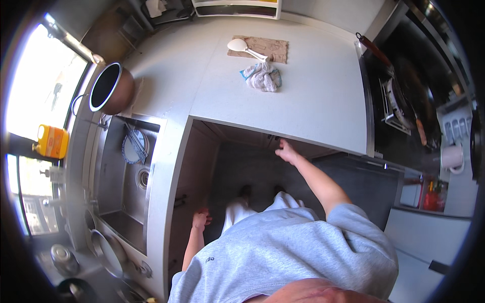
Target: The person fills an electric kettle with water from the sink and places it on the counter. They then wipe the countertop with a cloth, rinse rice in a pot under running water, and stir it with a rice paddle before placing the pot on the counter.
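My right hand (287,151) reaches to the cabinet below the counter, its fingertips beside a dark door handle (277,138); whether they touch it I cannot tell. My left hand (201,219) hangs low by the cabinets under the sink, with loosely bent fingers and nothing seen in it. On the white countertop (314,94) lies a crumpled white cloth with blue edging (263,77). Just behind it, a white serving spoon (238,45) rests partly on a brown patterned mat (274,49).
The sink (110,181) at left holds a plate (130,149) and blue-patterned utensils. A pot (123,91) stands tilted in view behind it. On the right is a stove with a pan (399,102), and a mug (451,157) stands near it.
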A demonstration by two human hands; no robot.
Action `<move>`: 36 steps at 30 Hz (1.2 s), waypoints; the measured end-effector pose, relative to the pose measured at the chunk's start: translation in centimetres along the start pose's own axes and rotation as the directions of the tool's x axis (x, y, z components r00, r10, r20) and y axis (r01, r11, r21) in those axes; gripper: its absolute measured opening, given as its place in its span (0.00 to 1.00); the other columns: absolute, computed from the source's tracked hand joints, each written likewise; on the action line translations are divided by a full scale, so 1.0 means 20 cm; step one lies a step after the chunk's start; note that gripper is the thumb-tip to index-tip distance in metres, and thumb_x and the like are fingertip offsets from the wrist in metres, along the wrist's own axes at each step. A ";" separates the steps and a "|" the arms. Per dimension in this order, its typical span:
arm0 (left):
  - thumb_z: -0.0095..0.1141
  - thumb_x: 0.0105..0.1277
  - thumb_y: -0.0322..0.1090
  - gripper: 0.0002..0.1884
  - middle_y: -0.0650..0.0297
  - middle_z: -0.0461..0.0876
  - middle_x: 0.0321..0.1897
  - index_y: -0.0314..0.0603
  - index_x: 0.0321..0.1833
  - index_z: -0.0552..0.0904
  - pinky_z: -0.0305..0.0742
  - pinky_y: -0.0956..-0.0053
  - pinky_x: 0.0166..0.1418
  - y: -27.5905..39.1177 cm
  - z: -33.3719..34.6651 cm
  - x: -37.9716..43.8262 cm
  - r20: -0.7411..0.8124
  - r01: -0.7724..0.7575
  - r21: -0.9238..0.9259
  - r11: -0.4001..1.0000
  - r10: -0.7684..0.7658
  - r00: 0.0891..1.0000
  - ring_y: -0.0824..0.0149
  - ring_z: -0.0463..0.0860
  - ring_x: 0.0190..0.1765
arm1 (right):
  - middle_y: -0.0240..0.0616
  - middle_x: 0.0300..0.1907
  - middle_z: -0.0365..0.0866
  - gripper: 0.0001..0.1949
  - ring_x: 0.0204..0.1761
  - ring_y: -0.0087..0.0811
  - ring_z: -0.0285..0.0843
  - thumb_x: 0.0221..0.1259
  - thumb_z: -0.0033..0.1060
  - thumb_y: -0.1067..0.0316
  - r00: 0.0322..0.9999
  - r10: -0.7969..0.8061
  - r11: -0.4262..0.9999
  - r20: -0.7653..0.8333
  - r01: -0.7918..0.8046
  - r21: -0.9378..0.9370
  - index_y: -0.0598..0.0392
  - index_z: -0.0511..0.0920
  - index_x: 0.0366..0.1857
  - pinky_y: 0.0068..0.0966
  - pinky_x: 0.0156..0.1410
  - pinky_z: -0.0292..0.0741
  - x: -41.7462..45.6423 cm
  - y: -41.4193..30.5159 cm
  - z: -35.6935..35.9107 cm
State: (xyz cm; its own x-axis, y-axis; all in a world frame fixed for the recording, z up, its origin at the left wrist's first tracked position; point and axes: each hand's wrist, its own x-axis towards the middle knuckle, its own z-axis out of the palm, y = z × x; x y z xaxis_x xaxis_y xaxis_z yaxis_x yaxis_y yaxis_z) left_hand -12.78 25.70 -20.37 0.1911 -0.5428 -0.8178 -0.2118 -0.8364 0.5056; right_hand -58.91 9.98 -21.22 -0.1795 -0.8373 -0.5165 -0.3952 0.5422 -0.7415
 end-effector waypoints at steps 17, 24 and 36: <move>0.57 0.57 0.31 0.08 0.61 0.84 0.29 0.39 0.38 0.85 0.76 0.71 0.34 -0.37 0.79 -0.47 -0.217 0.042 -0.004 0.999 -0.042 0.975 0.67 0.81 0.28 | 0.35 0.28 0.82 0.11 0.26 0.23 0.81 0.56 0.57 0.71 0.779 -0.087 0.979 0.620 0.182 -0.092 0.61 0.78 0.43 0.21 0.29 0.74 -0.51 0.13 -0.56; 0.56 0.56 0.30 0.11 0.61 0.82 0.27 0.41 0.42 0.83 0.75 0.72 0.26 -0.44 0.70 -0.67 -0.284 0.216 -0.115 0.970 -0.240 0.928 0.67 0.80 0.24 | 0.29 0.32 0.82 0.08 0.29 0.18 0.79 0.65 0.54 0.66 0.768 -0.607 0.784 0.204 0.537 0.310 0.53 0.80 0.43 0.16 0.30 0.70 -0.02 -1.05 -0.68; 0.57 0.54 0.29 0.12 0.57 0.83 0.27 0.39 0.42 0.83 0.76 0.71 0.26 -0.70 0.51 -0.56 -0.301 0.222 -0.139 0.965 -0.254 0.919 0.66 0.81 0.23 | 0.45 0.45 0.82 0.20 0.49 0.41 0.79 0.49 0.62 0.63 0.757 -0.645 0.590 -0.104 0.407 -0.698 0.53 0.78 0.50 0.33 0.55 0.74 1.00 -1.39 -0.70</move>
State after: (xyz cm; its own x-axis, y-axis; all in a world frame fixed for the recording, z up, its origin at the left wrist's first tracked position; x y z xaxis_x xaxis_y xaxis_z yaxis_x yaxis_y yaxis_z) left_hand -21.71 44.29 -21.02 0.5179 -0.3093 -0.7976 -0.0291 -0.9382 0.3450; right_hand -64.04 -22.85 -4.97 0.0253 -0.9909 0.1319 -0.9347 -0.0703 -0.3485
